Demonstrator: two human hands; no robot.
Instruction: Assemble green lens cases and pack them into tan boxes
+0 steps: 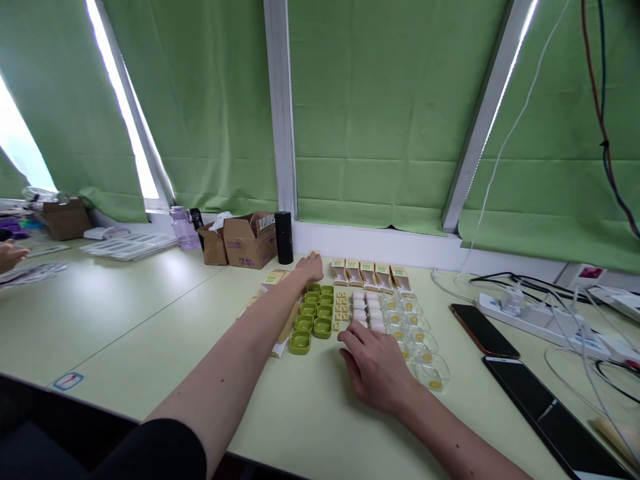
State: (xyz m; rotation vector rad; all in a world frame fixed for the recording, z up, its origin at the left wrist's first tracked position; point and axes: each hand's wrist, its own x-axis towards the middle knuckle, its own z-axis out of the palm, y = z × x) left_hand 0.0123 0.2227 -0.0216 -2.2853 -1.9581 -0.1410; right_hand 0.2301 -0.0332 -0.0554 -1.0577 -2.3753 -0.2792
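My left hand (311,268) reaches far across the table, fingers curled over a small beige box at the back of the layout; what it grips is mostly hidden. My right hand (376,365) rests palm down with fingers spread, its fingertips at the near end of the pale pink pieces (367,308). Between the hands lie two rows of green trays (314,317) and small yellow pieces (341,308). Right of the pink pieces are clear lids with yellow dots (419,340). A row of beige boxes with green labels (370,274) stands behind.
Cardboard boxes (249,240), a black cylinder (284,237) and a purple bottle (183,228) stand at the back. Two phones (483,330), a power strip (530,313) and cables lie on the right. Another person's hand (9,255) shows at the far left.
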